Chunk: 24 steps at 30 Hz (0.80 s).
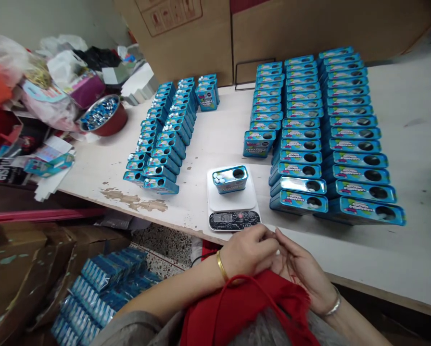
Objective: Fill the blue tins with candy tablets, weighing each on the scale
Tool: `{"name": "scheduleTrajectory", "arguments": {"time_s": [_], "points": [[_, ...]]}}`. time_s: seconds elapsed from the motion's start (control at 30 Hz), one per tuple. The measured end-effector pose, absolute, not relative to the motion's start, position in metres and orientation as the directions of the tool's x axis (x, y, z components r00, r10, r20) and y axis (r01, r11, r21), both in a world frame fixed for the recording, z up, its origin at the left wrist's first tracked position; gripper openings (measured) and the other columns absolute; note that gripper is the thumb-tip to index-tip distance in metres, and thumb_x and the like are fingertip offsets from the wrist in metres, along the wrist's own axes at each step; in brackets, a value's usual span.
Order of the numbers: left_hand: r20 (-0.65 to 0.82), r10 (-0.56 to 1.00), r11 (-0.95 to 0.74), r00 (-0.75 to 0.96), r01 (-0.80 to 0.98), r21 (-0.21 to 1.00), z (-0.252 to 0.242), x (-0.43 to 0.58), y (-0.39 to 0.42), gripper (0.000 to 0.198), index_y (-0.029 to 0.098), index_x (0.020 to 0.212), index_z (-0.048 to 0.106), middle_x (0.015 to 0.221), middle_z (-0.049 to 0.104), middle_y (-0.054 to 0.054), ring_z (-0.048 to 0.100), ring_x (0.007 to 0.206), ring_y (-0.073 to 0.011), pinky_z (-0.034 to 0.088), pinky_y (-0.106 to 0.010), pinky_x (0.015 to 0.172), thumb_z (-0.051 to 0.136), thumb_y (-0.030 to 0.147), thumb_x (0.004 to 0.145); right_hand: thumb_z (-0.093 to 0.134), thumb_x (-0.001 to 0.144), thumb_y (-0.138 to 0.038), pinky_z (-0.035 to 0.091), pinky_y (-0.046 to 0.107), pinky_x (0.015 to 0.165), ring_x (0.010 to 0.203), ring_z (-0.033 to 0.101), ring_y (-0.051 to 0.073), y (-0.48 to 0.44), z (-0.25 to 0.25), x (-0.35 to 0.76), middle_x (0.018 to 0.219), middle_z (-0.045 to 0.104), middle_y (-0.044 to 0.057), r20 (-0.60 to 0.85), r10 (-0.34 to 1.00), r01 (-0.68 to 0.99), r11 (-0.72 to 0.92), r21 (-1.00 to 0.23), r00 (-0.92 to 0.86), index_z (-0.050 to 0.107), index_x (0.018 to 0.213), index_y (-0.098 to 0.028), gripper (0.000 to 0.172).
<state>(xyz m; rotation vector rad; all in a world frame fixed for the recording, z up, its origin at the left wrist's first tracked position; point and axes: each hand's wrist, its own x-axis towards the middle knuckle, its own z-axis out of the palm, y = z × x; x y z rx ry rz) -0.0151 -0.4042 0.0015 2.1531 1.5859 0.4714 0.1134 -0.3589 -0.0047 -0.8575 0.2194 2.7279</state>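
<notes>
My left hand (253, 250), with a gold bangle at the wrist, has its fingers bent together over my right palm. My right hand (304, 271) is cupped, palm up, just beside it. A small white candy (277, 251) shows between them, partly hidden by the left fingers. Beyond the hands, a white digital scale (214, 204) lies at the table edge with its display lit. Standing on its platform is a blue candy tin (231, 182) with a round dark opening and several white candies on its top. Whatever the left fingertips pinch is hidden.
Rows of blue tins (305, 144) stand on the right; other rows (165, 144), many topped with white candies, stand left. A red bowl (116, 122) holds small blue-and-silver pieces. Cardboard boxes (194, 53) back the table (201, 149). Wrapped blue packs (103, 283) fill a carton below.
</notes>
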Motion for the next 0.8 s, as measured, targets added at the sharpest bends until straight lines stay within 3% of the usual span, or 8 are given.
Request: {"name": "scheduleTrajectory", "arguments": {"time_s": [0.17, 0.33, 0.5, 0.63, 0.8], "points": [[0.257, 0.958, -0.269, 0.128, 0.715, 0.646, 0.035, -0.047, -0.377, 0.017, 0.014, 0.088, 0.057, 0.087, 0.053, -0.006, 0.053, 0.080, -0.0115, 0.047, -0.022, 0.070, 0.044, 0.024, 0.089, 0.047, 0.087, -0.022, 0.047, 0.033, 0.094, 0.099, 0.064, 0.016, -0.347, -0.001, 0.098, 0.091, 0.072, 0.005, -0.563, 0.333, -0.403, -0.915, -0.001, -0.756, 0.064, 0.089, -0.017, 0.018], [0.436, 0.899, -0.204, -0.032, 0.851, 0.483, 0.052, -0.082, -0.338, 0.011, 0.015, 0.084, 0.057, 0.086, 0.053, -0.004, 0.052, 0.077, -0.0110, 0.046, -0.023, 0.069, 0.047, 0.020, 0.087, 0.043, 0.089, -0.026, 0.043, 0.032, 0.099, 0.115, 0.055, 0.019, -0.340, 0.000, 0.091, 0.114, 0.064, 0.014, -0.562, 0.339, -0.383, -0.923, -0.042, -0.754, 0.061, 0.102, -0.011, 0.027], [0.344, 0.938, -0.131, 0.038, 0.958, 0.254, 0.051, -0.097, -0.327, 0.017, 0.015, 0.097, 0.057, 0.088, 0.058, -0.006, 0.053, 0.082, -0.0155, 0.044, -0.029, 0.074, 0.044, 0.022, 0.089, 0.041, 0.090, -0.025, 0.044, 0.033, 0.098, 0.114, 0.055, 0.021, -0.340, 0.000, 0.092, 0.114, 0.064, 0.015, -0.602, 0.322, -0.390, -0.921, -0.020, -0.731, 0.061, 0.102, -0.010, 0.028], [0.347, 0.928, -0.239, 0.134, 0.929, 0.281, 0.046, -0.077, -0.348, 0.021, 0.014, 0.103, 0.055, 0.098, 0.059, -0.008, 0.053, 0.089, -0.0160, 0.043, -0.029, 0.077, 0.041, 0.021, 0.090, 0.037, 0.091, -0.031, 0.047, 0.032, 0.094, 0.107, 0.060, 0.020, -0.339, 0.004, 0.095, 0.108, 0.067, 0.012, -0.631, 0.307, -0.408, -0.913, 0.017, -0.713, 0.062, 0.103, -0.013, 0.034], [0.146, 0.904, -0.426, 0.401, 0.869, 0.253, 0.008, -0.023, -0.388, 0.023, 0.016, 0.094, 0.060, 0.087, 0.058, -0.005, 0.049, 0.074, -0.0140, 0.040, -0.027, 0.063, 0.038, 0.026, 0.092, 0.036, 0.092, -0.034, 0.053, 0.026, 0.077, 0.071, 0.067, 0.012, -0.345, -0.001, 0.113, 0.082, 0.072, 0.004, -0.642, 0.278, -0.394, -0.918, 0.041, -0.715, 0.064, 0.102, -0.019, 0.034]]}}
